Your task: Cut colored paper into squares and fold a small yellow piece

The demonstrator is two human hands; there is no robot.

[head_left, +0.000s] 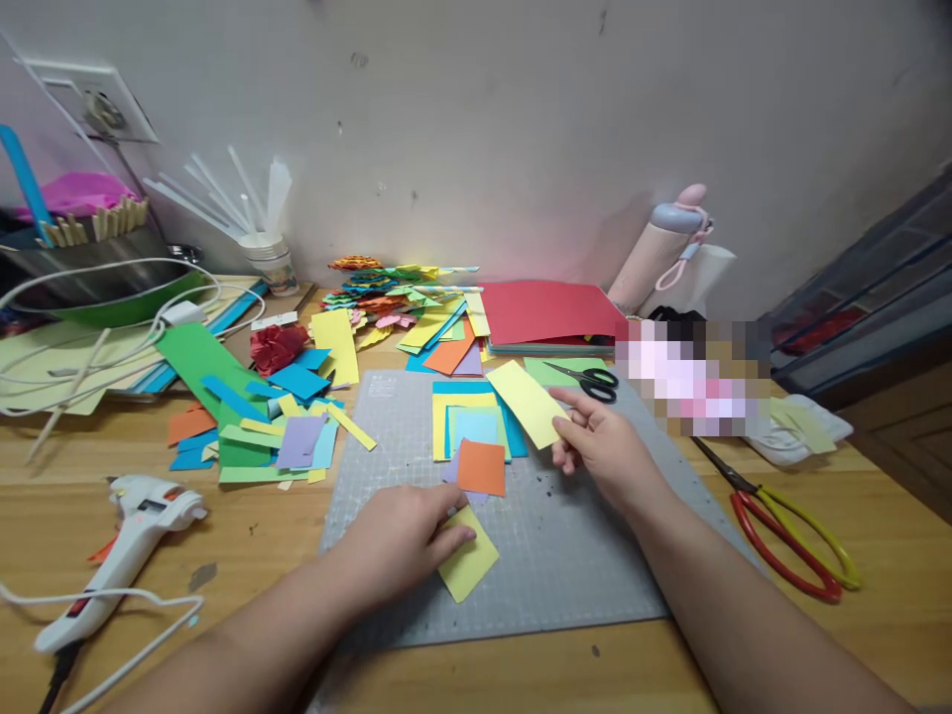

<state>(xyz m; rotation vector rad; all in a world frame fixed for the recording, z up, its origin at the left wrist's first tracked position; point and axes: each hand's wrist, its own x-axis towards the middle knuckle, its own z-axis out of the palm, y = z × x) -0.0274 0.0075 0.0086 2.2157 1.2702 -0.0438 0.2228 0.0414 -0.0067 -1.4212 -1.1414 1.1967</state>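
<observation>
We press our left hand [406, 540] flat on a yellow paper piece [470, 565] on the grey cutting mat [565, 565]. Our right hand [606, 446] pinches a yellow paper strip [527, 402] above the mat's middle, near black scissors [591, 380] at its far edge.

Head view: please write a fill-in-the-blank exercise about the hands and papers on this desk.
1. The right hand holds a ____ strip of paper.
2. The left hand rests on a yellow piece lying on the grey cutting ____.
3. The white glue gun lies on the wooden table at the person's ____ side.
4. The small scissors beyond the right hand have ____ handles.
Missing words: yellow; mat; left; black.
</observation>
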